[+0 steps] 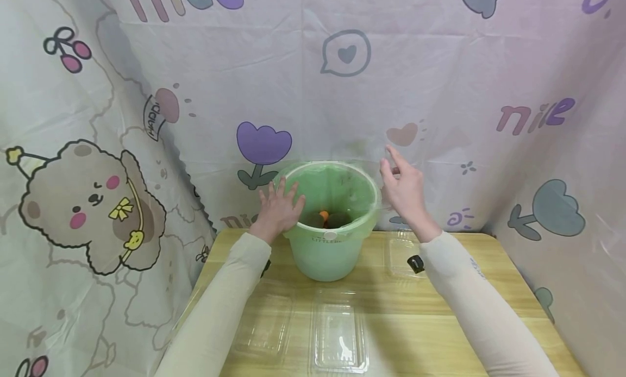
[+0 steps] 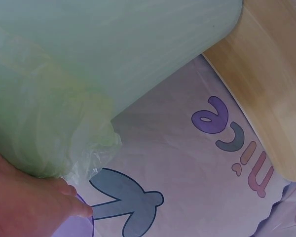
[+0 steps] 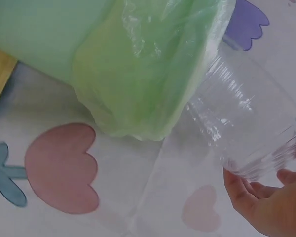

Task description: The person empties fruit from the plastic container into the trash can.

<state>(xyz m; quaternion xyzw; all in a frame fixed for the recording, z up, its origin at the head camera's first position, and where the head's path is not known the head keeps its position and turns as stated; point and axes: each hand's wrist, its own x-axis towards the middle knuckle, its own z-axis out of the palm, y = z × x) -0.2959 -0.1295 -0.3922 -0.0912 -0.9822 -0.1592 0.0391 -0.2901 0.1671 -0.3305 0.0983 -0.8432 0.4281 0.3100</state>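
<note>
A pale green bucket (image 1: 325,257) stands on the wooden table, lined with a thin see-through bag (image 3: 133,84) folded over its rim. Inside lie a small orange thing (image 1: 324,215) and some dark, unclear contents. My left hand (image 1: 279,206) rests on the bucket's left rim, fingers spread. To the right of the rim, my right hand (image 1: 403,187) grips a clear plastic box (image 3: 251,116) by its edge. That box is tilted beside the bag's edge in the right wrist view and barely shows in the head view.
On the table (image 1: 430,306), clear plastic trays lie at the front left (image 1: 266,322) and front middle (image 1: 339,333), and another clear tray (image 1: 401,255) sits right of the bucket. Printed cloth (image 1: 303,94) hangs close behind and along both sides.
</note>
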